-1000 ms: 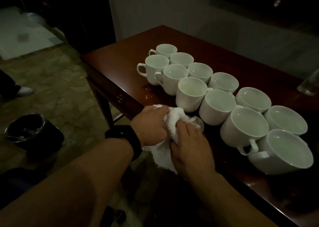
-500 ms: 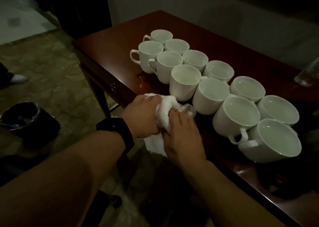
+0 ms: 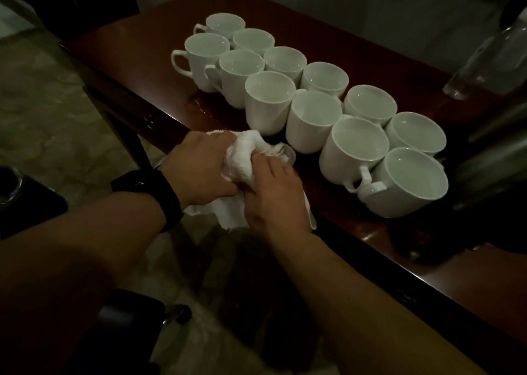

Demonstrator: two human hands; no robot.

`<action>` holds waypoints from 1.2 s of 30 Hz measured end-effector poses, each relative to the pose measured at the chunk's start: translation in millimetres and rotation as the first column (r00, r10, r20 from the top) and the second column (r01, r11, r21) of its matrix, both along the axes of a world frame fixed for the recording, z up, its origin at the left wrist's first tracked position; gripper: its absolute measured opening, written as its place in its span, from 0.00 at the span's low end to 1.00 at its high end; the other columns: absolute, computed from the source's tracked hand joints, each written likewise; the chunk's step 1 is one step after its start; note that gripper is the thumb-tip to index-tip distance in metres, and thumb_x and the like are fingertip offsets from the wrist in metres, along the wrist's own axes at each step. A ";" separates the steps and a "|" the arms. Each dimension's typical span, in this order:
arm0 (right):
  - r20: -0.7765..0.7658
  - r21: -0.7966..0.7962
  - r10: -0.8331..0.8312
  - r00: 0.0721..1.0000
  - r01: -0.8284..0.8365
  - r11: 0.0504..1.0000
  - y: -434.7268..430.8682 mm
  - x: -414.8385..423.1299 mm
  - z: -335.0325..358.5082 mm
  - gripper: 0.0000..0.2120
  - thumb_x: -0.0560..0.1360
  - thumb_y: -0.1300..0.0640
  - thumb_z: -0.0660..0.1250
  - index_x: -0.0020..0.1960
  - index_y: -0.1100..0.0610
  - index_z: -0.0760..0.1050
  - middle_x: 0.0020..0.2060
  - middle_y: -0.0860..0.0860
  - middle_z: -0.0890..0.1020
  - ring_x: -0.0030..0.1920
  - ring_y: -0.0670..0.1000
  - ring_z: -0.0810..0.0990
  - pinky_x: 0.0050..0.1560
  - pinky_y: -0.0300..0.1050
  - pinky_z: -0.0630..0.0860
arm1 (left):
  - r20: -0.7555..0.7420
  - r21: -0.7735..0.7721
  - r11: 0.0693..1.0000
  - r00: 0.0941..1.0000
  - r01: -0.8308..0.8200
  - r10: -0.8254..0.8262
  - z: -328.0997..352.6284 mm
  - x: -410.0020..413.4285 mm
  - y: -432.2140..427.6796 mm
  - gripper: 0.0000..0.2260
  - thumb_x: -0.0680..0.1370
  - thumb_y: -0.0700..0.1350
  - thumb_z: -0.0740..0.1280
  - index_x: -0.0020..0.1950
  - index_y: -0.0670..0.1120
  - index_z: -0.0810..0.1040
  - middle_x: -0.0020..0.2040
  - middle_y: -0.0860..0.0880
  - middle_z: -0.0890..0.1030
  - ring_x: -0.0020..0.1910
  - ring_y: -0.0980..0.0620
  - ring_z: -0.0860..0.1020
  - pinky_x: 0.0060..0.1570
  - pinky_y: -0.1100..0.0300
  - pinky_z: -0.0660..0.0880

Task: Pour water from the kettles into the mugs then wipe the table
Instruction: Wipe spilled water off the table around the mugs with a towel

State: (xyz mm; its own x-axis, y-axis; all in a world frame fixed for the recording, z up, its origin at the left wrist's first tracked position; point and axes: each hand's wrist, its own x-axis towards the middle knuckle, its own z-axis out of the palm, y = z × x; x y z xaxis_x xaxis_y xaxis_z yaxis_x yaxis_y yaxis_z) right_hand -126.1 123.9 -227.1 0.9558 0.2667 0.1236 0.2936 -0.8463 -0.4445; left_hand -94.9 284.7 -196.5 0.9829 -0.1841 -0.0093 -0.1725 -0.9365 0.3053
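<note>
Several white mugs (image 3: pixel 313 118) stand in two rows across the dark wooden table (image 3: pixel 356 61). At the table's near edge, both hands hold a bunched white cloth (image 3: pixel 242 161). My left hand (image 3: pixel 199 169), with a black watch on its wrist, grips the cloth from the left. My right hand (image 3: pixel 273 192) grips it from the right. A small clear glass object (image 3: pixel 285 152) peeks out of the cloth just in front of the nearest mugs. A wet patch (image 3: pixel 205 106) shines on the table left of the mugs. No kettle can be clearly made out.
A clear glass vessel (image 3: pixel 490 55) stands at the table's far right. Dark shapes (image 3: pixel 493 158) crowd the right edge beside the mugs. A dark round bin (image 3: pixel 17 192) sits on the patterned floor to the left. The wall runs behind the table.
The camera has tilted and moved closer, so the mugs sit higher in view. Both hands stay on the cloth at the table's edge, shifting only slightly.
</note>
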 end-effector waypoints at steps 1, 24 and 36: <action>-0.016 0.005 0.003 1.000 -0.003 1.000 -0.9 -0.1 0.8 0.27 0.76 0.54 0.66 0.73 0.59 0.69 0.66 0.57 0.77 0.65 0.59 0.74 0.67 0.56 0.69 | -0.009 -0.013 1.000 1.000 0.006 -0.006 -2.2 -2.6 2.0 0.35 0.67 0.56 0.77 0.72 0.49 0.73 0.69 0.50 0.78 0.68 0.46 0.76 0.67 0.46 0.73; -0.585 0.624 -0.151 0.797 0.561 0.543 15.2 17.5 45.8 0.16 0.77 0.40 0.67 0.59 0.46 0.70 0.54 0.48 0.80 0.52 0.49 0.80 0.54 0.53 0.80 | 0.248 -0.388 0.920 0.957 -0.047 0.154 8.3 -36.7 45.4 0.32 0.73 0.44 0.77 0.75 0.46 0.70 0.70 0.45 0.73 0.62 0.54 0.71 0.60 0.58 0.69; -0.054 0.245 -0.086 0.995 0.097 0.965 71.9 14.1 20.5 0.34 0.80 0.38 0.63 0.79 0.35 0.48 0.79 0.44 0.48 0.72 0.48 0.64 0.67 0.47 0.72 | 0.230 -0.294 0.943 0.946 -0.157 0.229 -12.2 15.0 71.0 0.19 0.79 0.48 0.66 0.71 0.55 0.74 0.62 0.49 0.76 0.51 0.53 0.76 0.43 0.68 0.68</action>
State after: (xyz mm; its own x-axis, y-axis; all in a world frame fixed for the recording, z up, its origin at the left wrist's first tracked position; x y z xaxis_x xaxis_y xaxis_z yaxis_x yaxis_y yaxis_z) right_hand -112.0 195.8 -206.7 0.9806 0.1438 0.1332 0.1960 -0.7309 -0.6538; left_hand -79.9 355.7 -208.8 0.9610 0.0492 0.2720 -0.1035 -0.8485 0.5190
